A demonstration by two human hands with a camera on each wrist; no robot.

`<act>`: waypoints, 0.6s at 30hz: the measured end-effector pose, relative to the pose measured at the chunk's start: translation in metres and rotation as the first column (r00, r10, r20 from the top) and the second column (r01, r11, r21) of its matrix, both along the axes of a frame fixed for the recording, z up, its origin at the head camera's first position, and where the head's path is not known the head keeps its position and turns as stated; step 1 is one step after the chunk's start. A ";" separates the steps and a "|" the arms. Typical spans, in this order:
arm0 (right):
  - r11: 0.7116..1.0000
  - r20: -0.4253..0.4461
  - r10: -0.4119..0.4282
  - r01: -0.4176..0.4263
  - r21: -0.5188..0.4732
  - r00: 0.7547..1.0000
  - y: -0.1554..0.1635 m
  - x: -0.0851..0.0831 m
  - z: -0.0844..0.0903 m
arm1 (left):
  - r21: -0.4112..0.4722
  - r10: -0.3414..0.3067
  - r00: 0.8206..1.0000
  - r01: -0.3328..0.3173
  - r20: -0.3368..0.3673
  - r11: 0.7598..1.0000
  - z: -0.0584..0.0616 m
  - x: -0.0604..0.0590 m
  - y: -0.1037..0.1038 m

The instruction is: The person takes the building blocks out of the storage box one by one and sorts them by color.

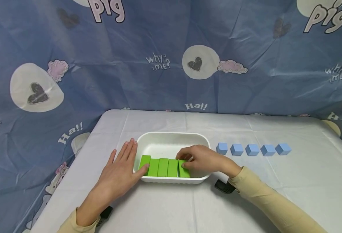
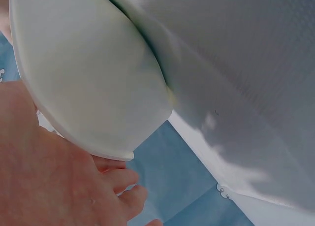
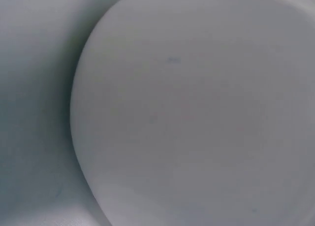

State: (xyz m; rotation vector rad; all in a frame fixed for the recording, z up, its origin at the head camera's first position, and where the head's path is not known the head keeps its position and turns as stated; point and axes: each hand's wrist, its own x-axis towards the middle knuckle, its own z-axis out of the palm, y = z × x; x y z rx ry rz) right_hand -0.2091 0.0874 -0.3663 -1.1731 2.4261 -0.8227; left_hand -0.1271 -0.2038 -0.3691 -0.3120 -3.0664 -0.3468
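The left hand (image 1: pixel 119 173) lies flat, fingers straight, at the tray's (image 1: pixel 171 139) nine o'clock, thumb touching the leftmost green block (image 1: pixel 144 163). The right hand (image 1: pixel 203 158) pinches the rightmost green block (image 1: pixel 184 169). Blue cubes (image 1: pixel 252 149) line up at three o'clock.

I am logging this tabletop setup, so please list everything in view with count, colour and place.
green blocks: five, green, side by side in a row along the near side of the tray
tray: one, white, middle of the table
blue cubes: five, light blue, in a row on the table beside the tray, on the person's right
table cover: one, white, over the table
backdrop cloth: one, blue with cartoon prints, behind and beside the table
left hand: flat on the table against the tray's left end, thumb touching the leftmost green block
right hand: inside the tray, fingers on the rightmost green block
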 end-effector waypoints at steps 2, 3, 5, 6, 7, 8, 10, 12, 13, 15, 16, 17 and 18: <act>1.000 0.004 0.005 -0.005 -0.016 1.000 0.000 -0.001 0.001 | 0.002 0.001 1.000 -0.001 0.001 1.000 0.000 0.000 0.000; 1.000 0.006 0.009 -0.009 -0.022 1.000 0.000 -0.001 0.001 | 0.003 0.002 1.000 -0.002 0.002 1.000 0.000 0.000 0.000; 0.999 0.017 0.016 -0.015 -0.030 1.000 0.001 -0.002 0.002 | 0.004 0.001 1.000 -0.001 0.001 1.000 0.001 0.000 0.000; 0.999 0.029 0.020 -0.019 -0.035 0.999 0.001 -0.003 0.003 | 0.006 0.001 1.000 -0.001 0.000 1.000 0.001 0.000 0.000; 0.999 0.044 0.026 -0.024 -0.041 0.999 0.002 -0.003 0.004 | 0.007 0.000 1.000 0.000 -0.001 1.000 0.001 0.000 0.000; 0.998 0.064 0.031 -0.028 -0.047 0.997 0.002 -0.004 0.004 | 0.008 -0.001 1.000 0.001 -0.003 1.000 0.001 0.000 0.000; 0.997 0.111 0.043 -0.036 -0.062 0.993 0.003 -0.006 0.006 | 0.008 -0.002 1.000 0.002 -0.007 1.000 0.000 -0.001 0.001; 0.996 0.163 0.058 -0.045 -0.080 0.985 0.004 -0.008 0.008 | 0.010 -0.001 1.000 0.001 -0.006 1.000 0.000 -0.001 0.000; 0.995 0.181 0.066 -0.051 -0.087 0.981 0.004 -0.009 0.008 | 0.008 -0.001 1.000 0.001 -0.006 1.000 0.000 -0.001 0.000; 0.993 0.207 0.083 -0.065 -0.094 0.975 0.005 -0.012 0.010 | 0.008 0.001 1.000 -0.001 -0.006 1.000 -0.001 -0.001 0.000; 0.993 0.209 0.089 -0.071 -0.094 0.974 0.005 -0.013 0.010 | 0.008 0.002 1.000 -0.002 -0.007 1.000 -0.001 -0.001 0.000; 0.993 0.208 0.096 -0.078 -0.094 0.973 0.006 -0.014 0.010 | 0.009 0.002 1.000 -0.002 -0.006 1.000 -0.001 -0.001 0.000; 0.992 0.204 0.100 -0.083 -0.092 0.974 0.006 -0.014 0.010 | 0.010 0.003 1.000 -0.002 -0.006 1.000 -0.001 0.000 0.000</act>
